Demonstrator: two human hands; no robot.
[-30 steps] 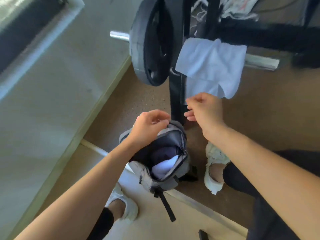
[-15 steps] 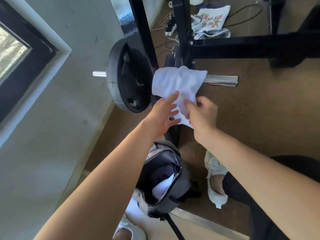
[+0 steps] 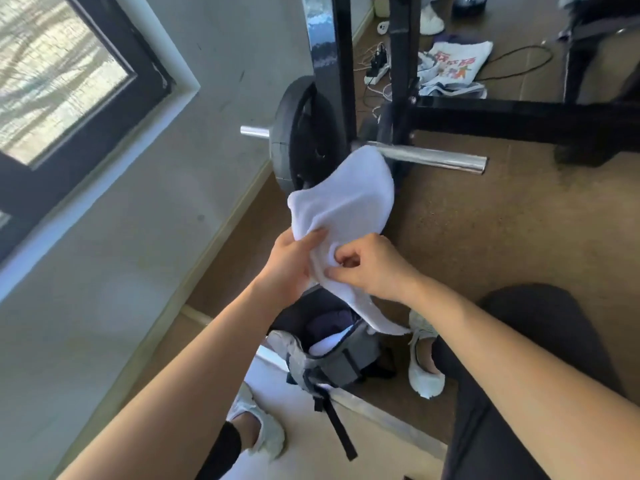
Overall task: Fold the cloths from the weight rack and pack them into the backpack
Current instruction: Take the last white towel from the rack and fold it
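A white cloth [image 3: 349,199] hangs in the air between the weight rack and me, its top end still near the chrome bar [image 3: 436,157]. My left hand [image 3: 291,261] grips its left edge, thumb on top. My right hand [image 3: 370,268] pinches the cloth's middle with curled fingers. A strip of the cloth trails down over the open grey backpack [image 3: 332,362], which stands on the floor between my feet. Inside the backpack lie a dark cloth and a white one.
The black weight rack upright [image 3: 332,64] and a black weight plate [image 3: 294,143] stand just behind the cloth. A grey wall with a window is on the left. A printed bag [image 3: 453,64] and cables lie on the brown floor behind the rack.
Both hands rose from the backpack to the cloth on the bar, took hold of it, and pulled it off the bar toward me.
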